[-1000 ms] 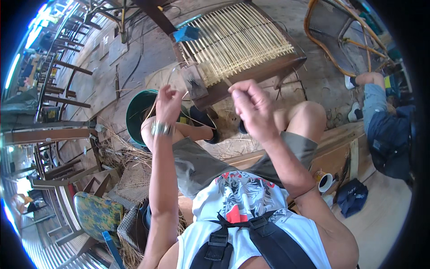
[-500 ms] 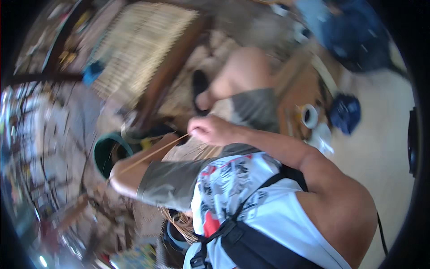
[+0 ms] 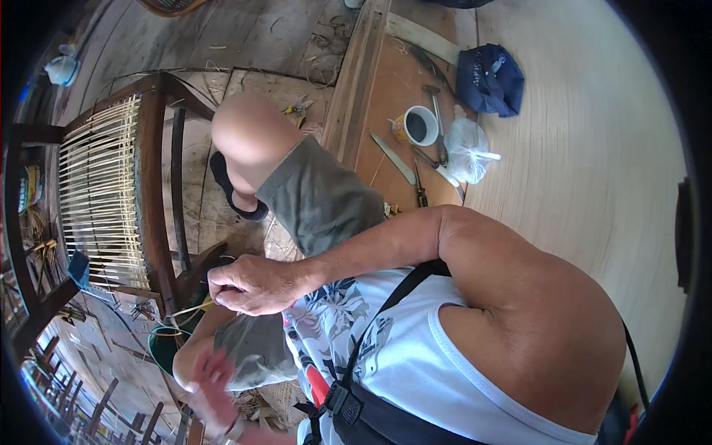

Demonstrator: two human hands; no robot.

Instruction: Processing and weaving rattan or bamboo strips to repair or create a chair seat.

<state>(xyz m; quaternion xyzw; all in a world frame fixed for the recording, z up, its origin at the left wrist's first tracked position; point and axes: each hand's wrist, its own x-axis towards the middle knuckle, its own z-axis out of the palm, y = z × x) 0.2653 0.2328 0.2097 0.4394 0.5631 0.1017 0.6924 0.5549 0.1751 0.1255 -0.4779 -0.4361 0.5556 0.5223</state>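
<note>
My right hand is closed in front of my lap, gripping a thin, pale cane strip that runs out left toward the chair. Lower down, my left hand is blurred beside my knee, its fingers stretched out and apart, with nothing visible in them. Left of my hands is a dark wooden chair frame, whose seat of pale woven cane strands has gaps between them. A small blue piece sits at the frame's near corner. Partly behind my knee stands a green bucket.
On the brown board to the right are a white cup of dark liquid, a hammer, a knife and a screwdriver. A clear plastic bag and a dark blue bag lie beside them. Yellow-handled pliers rest on the floor.
The view has swung and steadied, with the chair now lower and farther left. My right hand still holds the cane strip. My left hand has come into view at the lower left.
</note>
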